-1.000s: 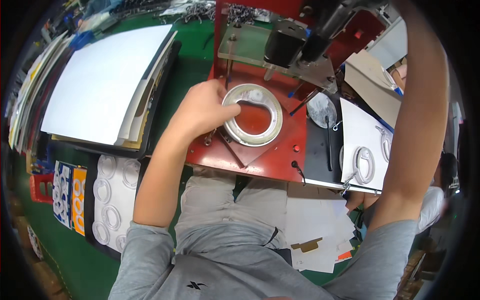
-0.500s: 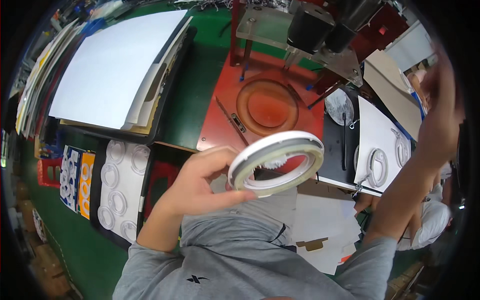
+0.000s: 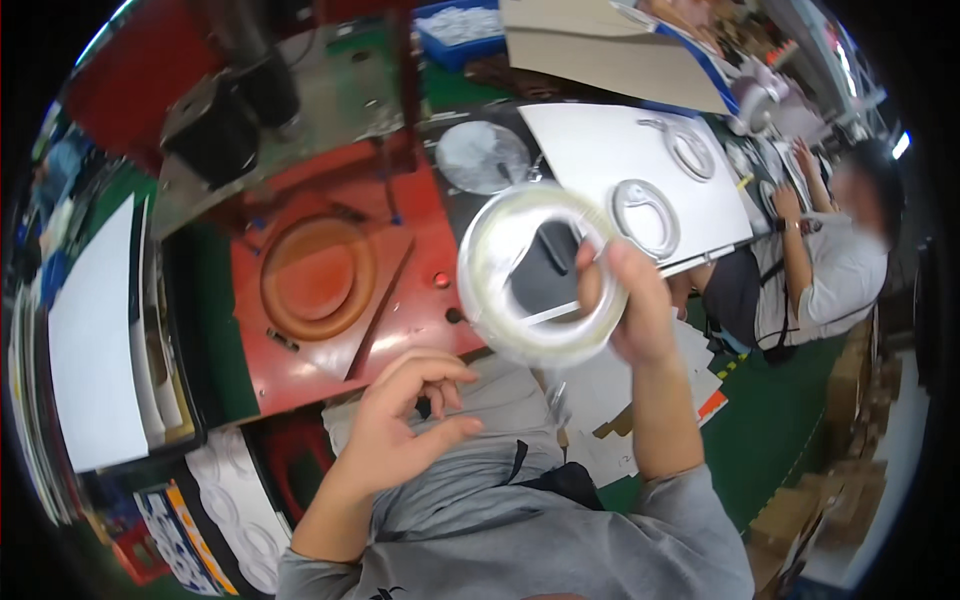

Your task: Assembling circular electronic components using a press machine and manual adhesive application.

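My right hand (image 3: 637, 310) holds a white, translucent plastic ring (image 3: 540, 272) upright in front of me, fingers hooked through its rim. My left hand (image 3: 405, 425) hovers just below and to the left of it, fingers loosely curled and holding nothing. Behind sits a red press base (image 3: 310, 300) with a round recess (image 3: 317, 278), which has nothing in it.
A white sheet (image 3: 620, 160) at the right carries two more rings (image 3: 645, 215). A black tray of white ring parts (image 3: 235, 510) lies at lower left. A stack of white sheets (image 3: 90, 340) sits at the left. Another person (image 3: 830, 260) works at the right.
The ring was lifted off the red base by my left hand and passed to my right hand. My left hand let go and dropped lower. The view swung right.
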A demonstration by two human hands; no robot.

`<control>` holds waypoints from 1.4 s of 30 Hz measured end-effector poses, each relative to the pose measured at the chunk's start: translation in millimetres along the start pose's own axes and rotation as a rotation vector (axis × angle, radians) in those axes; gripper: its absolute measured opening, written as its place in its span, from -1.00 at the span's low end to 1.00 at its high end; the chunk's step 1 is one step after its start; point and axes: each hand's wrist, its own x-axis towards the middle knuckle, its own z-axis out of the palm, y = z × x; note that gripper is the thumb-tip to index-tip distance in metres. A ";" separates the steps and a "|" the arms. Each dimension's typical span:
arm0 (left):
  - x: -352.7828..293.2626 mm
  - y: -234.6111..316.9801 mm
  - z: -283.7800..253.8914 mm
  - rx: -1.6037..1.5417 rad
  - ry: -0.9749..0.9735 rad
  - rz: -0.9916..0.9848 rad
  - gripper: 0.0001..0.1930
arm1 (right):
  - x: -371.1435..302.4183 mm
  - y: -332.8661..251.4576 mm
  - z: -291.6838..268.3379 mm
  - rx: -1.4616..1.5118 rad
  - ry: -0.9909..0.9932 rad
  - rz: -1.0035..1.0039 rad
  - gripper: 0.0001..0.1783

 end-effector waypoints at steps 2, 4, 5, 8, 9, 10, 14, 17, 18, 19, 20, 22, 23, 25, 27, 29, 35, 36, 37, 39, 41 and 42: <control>3.4 4.2 9.0 0.107 -0.039 -0.012 -0.64 | 13.1 -26.3 -38.2 0.096 0.198 0.087 -0.56; -0.8 2.0 9.4 0.121 -0.093 -0.042 -0.66 | 37.7 -34.4 -77.0 0.108 0.348 0.012 -0.59; -2.5 2.7 9.5 0.135 -0.130 -0.076 -0.67 | 49.8 -35.5 -98.2 0.109 0.433 0.033 -0.60; -5.0 1.8 11.4 0.146 -0.136 -0.091 -0.70 | 87.2 -20.5 -173.0 0.121 0.404 0.094 -0.66; -7.3 0.8 10.3 0.150 -0.136 -0.098 -0.70 | 98.6 -19.0 -178.7 0.156 0.436 0.156 -0.68; -8.8 0.6 10.2 0.152 -0.132 -0.096 -0.70 | 109.9 -18.0 -184.4 0.190 0.469 0.217 -0.69; -15.0 0.4 8.3 0.188 -0.083 -0.090 -0.73 | 147.0 -12.8 -196.3 0.228 0.515 0.376 -0.65; -20.6 -2.2 8.2 0.202 -0.039 -0.067 -0.75 | 145.9 -16.3 -218.9 0.338 0.522 0.435 -0.58; -21.7 -3.9 7.2 0.213 -0.032 -0.045 -0.77 | 139.2 -18.2 -232.2 0.312 0.523 0.410 -0.61; -25.3 -5.7 3.7 0.208 0.009 -0.064 -0.77 | 133.4 -20.6 -240.3 0.290 0.495 0.376 -0.62; -31.3 -6.4 -1.2 0.222 -0.001 -0.078 -0.78 | 128.9 -20.1 -236.0 0.273 0.451 0.357 -0.63; -46.4 -9.1 -9.7 0.239 0.027 -0.117 -0.81 | 110.2 -22.7 -200.9 0.099 0.367 0.222 -0.65; -52.0 -10.8 -13.0 0.218 0.028 -0.137 -0.82 | 89.9 -28.8 -179.5 0.056 0.106 0.197 -0.61; -63.1 -19.2 -19.8 0.170 0.052 -0.151 -0.85 | 58.3 -27.4 -89.0 -0.072 0.240 0.192 -0.65; -70.1 -31.3 -27.3 0.124 0.081 -0.234 -0.86 | 10.1 -39.1 -51.9 -0.417 -0.164 0.524 -0.66; -88.8 -40.1 -41.6 0.097 0.067 -0.307 -0.85 | -6.9 -6.5 -8.1 -0.280 -0.829 0.421 -0.65; -159.4 41.0 -105.2 0.020 0.263 -0.280 -0.89 | -34.3 72.7 104.9 -0.273 -1.210 0.807 -0.70; -170.6 65.0 -111.2 -0.006 0.488 -0.231 -0.91 | -37.9 79.9 112.7 -0.271 -1.221 0.785 -0.70; -180.0 80.7 -116.5 -0.009 0.719 -0.103 -0.90 | -40.5 85.6 120.1 -0.250 -1.174 0.812 -0.68; -179.9 93.5 -146.6 0.596 1.032 0.237 -0.79 | -44.4 97.4 130.3 -0.257 -1.090 0.847 -0.66; -170.0 111.4 -163.5 1.359 1.090 0.114 -0.63 | -45.9 97.7 147.1 -0.280 -1.050 0.825 -0.67; -161.9 115.0 -168.0 1.651 1.068 0.094 -0.59 | -47.1 97.4 153.9 -0.298 -1.016 0.824 -0.69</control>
